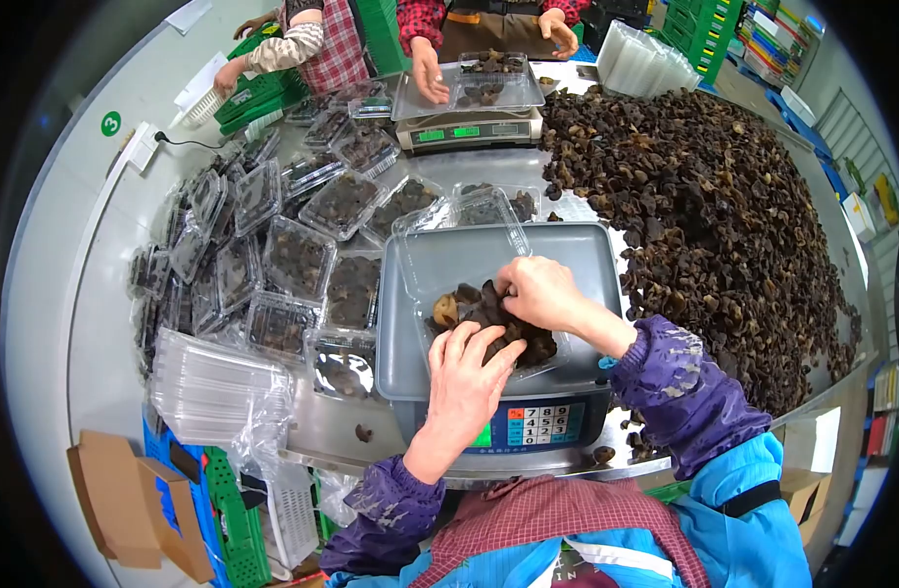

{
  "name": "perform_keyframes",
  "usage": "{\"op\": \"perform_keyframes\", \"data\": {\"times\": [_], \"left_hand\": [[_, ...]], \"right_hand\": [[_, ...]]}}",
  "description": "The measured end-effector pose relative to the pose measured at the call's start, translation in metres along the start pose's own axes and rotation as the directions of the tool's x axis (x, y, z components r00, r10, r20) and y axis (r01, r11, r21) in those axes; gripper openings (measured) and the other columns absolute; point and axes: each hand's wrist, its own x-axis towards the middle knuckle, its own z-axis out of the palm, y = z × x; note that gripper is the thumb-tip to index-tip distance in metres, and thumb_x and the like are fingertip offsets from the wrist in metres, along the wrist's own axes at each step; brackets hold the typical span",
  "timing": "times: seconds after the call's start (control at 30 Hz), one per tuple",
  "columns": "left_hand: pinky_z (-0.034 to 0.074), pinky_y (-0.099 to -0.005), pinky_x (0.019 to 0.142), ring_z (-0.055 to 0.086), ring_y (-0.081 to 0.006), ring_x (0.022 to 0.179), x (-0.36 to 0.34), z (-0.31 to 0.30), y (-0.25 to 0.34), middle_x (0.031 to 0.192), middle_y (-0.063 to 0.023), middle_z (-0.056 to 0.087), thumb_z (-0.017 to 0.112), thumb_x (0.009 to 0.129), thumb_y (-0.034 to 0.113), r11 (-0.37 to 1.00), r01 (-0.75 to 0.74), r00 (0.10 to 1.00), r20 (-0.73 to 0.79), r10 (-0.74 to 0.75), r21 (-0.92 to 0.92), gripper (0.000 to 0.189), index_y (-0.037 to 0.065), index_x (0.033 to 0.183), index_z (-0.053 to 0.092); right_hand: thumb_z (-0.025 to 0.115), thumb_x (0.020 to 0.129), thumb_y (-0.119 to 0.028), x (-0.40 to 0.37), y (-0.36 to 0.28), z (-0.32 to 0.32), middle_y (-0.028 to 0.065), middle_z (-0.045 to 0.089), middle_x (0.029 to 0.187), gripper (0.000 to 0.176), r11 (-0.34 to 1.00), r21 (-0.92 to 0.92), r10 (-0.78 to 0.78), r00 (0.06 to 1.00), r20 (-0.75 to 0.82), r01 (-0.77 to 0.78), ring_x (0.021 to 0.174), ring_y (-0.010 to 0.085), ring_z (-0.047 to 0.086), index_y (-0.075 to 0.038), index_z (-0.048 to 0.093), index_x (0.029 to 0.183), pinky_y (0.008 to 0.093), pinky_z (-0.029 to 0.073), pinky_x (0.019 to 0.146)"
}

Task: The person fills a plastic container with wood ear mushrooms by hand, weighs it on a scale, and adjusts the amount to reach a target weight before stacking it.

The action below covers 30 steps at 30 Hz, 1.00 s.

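Observation:
A grey weighing scale stands before me, with an open clear plastic box on its tray. Dark dried mushrooms are heaped in the box. My left hand lies over the near left of the heap, its fingers spread on the mushrooms. At the heap's upper right, my right hand has its fingers bent together on dark pieces. Its fingertips are partly hidden among them. The keypad shows at the scale's front, and my left wrist partly covers the scale's near left edge.
Filled clear boxes crowd the left side, near stacked empty trays. A large mushroom pile covers the right. Across the table, a co-worker's hands are around a second scale; another person's arm reaches a green crate.

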Motion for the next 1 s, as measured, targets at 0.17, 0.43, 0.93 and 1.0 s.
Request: {"op": "perform_keyframes", "data": {"times": [0.17, 0.43, 0.93, 1.0], "left_hand": [[0.031, -0.0441, 0.098, 0.044, -0.0274, 0.113, 0.000, 0.000, 0.002, 0.113, -0.0049, 0.054, 0.067, 0.071, 0.006, 1.000, 0.000, 1.000, -0.003, 0.000, -0.001, 0.041, 0.018, 0.110, 0.063], [0.031, -0.0432, 0.097, 0.044, -0.0268, 0.112, 0.000, -0.005, 0.002, 0.113, -0.0049, 0.054, 0.067, 0.072, 0.007, 1.000, -0.003, 1.000, 0.023, 0.003, -0.010, 0.040, 0.017, 0.110, 0.062], [0.035, -0.0403, 0.096, 0.049, -0.0288, 0.109, 0.007, -0.022, -0.008, 0.109, -0.0086, 0.057, 0.065, 0.074, 0.006, 0.993, 0.001, 0.999, -0.049, -0.006, -0.115, 0.035, 0.008, 0.108, 0.060], [0.040, -0.0381, 0.094, 0.053, -0.0295, 0.105, 0.010, -0.038, -0.012, 0.104, -0.0110, 0.060, 0.063, 0.075, 0.002, 0.976, 0.019, 0.992, -0.115, -0.045, -0.216, 0.030, 0.004, 0.104, 0.061]], "right_hand": [[0.063, 0.069, -0.015, -0.007, 0.002, -0.002, 0.0118, 0.066, 0.087, 0.018, 0.992, 0.094, 0.077, 0.996, 0.051, -0.082, 0.088, 0.0296, 0.063, -0.009, 0.069, 0.085, 0.0411, 0.051, 0.073], [0.061, 0.072, -0.018, -0.018, 0.004, -0.009, 0.0115, 0.066, 0.077, 0.018, 0.945, 0.322, 0.096, 0.986, -0.137, -0.048, 0.073, 0.0263, 0.064, -0.007, 0.069, 0.084, 0.0375, 0.050, 0.065], [0.045, 0.085, -0.019, -0.092, 0.019, -0.052, -0.0025, 0.038, 0.065, 0.016, 0.117, 0.966, 0.309, 0.933, 0.186, -0.231, 0.058, 0.0112, 0.048, -0.010, 0.045, 0.073, 0.0242, 0.041, 0.048], [0.045, 0.086, -0.022, -0.117, 0.036, -0.052, -0.0019, 0.041, 0.063, 0.018, 0.195, 0.955, 0.381, 0.914, 0.137, -0.224, 0.055, 0.0096, 0.046, -0.010, 0.046, 0.073, 0.0230, 0.038, 0.047]]}}
